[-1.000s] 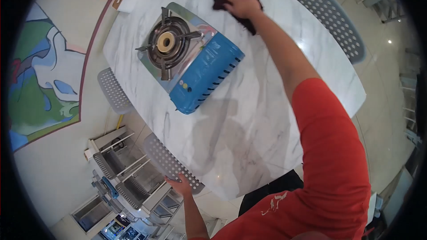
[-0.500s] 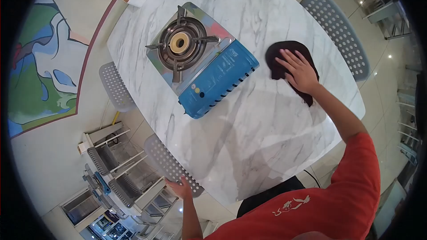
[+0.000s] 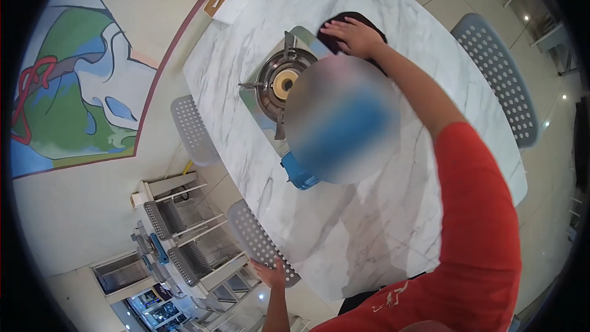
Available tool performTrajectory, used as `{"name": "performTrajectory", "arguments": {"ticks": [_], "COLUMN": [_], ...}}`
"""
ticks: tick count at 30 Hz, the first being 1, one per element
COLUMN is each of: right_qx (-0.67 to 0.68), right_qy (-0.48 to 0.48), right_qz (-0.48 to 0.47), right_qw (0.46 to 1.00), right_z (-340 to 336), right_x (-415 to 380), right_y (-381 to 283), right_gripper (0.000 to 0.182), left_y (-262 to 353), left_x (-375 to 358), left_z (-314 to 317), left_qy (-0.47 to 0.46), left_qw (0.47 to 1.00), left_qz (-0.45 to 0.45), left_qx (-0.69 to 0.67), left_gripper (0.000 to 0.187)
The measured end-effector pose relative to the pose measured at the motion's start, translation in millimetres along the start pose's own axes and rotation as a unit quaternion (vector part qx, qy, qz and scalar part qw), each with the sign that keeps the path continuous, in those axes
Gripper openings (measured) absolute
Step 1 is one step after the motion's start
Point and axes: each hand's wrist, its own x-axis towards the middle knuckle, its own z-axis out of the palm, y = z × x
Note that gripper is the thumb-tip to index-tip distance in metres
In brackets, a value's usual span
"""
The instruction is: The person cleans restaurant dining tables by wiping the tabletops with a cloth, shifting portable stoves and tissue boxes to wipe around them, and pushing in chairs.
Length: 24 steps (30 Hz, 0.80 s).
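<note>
My right hand (image 3: 356, 38) lies flat on a dark cloth (image 3: 376, 23), fingers stretched out over it on the marble-patterned table (image 3: 424, 43). Close by stands a portable gas stove (image 3: 300, 172) with a blue front, a round burner and metal pan supports. A round blurred patch covers much of its blue side in this view. Down at the lower left, my left hand (image 3: 270, 273) holds nothing. Its fingers are apart and overlap the edge of a grey perforated chair (image 3: 255, 227).
A white box with a wooden-looking top (image 3: 228, 3) stands at the table's far left edge, by a painted wall (image 3: 86, 80). Grey perforated chairs surround the table, one on the right (image 3: 498, 74) and another on the left (image 3: 192, 130). More tables and chairs stand behind at lower left.
My right hand has slid the cloth away from me and leftward, from the table's right side to behind the stove. My left hand stays near the chair. The whole view has shifted somewhat.
</note>
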Motion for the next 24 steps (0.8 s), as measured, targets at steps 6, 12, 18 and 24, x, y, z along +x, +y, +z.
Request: {"name": "performTrajectory", "arguments": {"ticks": [6,12,18,24], "right_qx": [-0.073,-0.121,-0.132,-0.225], "right_qy": [0.076,0.147,0.152,0.182], "right_qz": [0.147,0.277,0.413,0.556], "right_qw": [0.984,0.942,0.888,0.779], "right_z": [-3.6,-57.9,-114.4,-89.4], "right_x": [-27.2,-192.6,-418.7,-508.9], "right_y": [19.8,56.9,-19.2,-115.5], "right_gripper": [0.048,0.050,0.052,0.054], "left_y": [-33.9,-46.2,-44.1,-43.9], "left_x": [8.6,13.6,11.8,10.3], "left_z": [1.5,10.0,10.7,8.8], "left_qy": [-0.076,-0.043,-0.057,-0.047], "left_qw": [0.992,0.987,0.978,0.956], "left_qz": [0.098,0.149,0.089,0.081], "left_qx": [-0.021,-0.044,-0.182,-0.279], "left_gripper": [0.105,0.102,0.089,0.082]}}
